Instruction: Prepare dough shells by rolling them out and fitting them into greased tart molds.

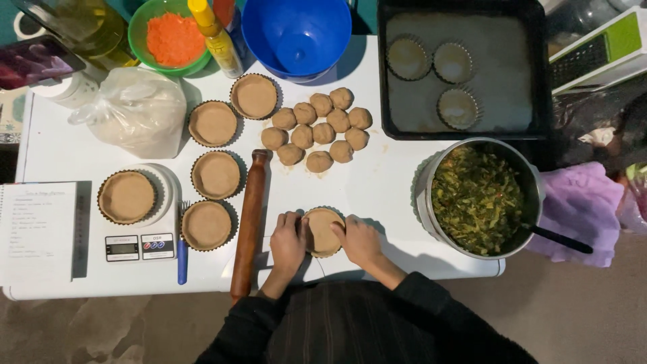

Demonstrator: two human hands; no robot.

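2 hands: left hand point(288, 241) and right hand point(359, 240) clasp tart tin point(322, 231), probably pressing dough against its sides.
Nearby: rolling pin point(249, 222).

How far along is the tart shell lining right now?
Done: five dough-lined fluted tins on the white table, three more in the black baking tray. In hand: left hand and right hand press dough into a sixth tin. Left: eleven brown dough balls; the greens in the metal pot look unused.

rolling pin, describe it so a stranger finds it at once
On the white table, look left of the person's left hand. The long brown wooden rolling pin lies there, running from the near edge toward the dough balls; nothing else there is long and wooden.
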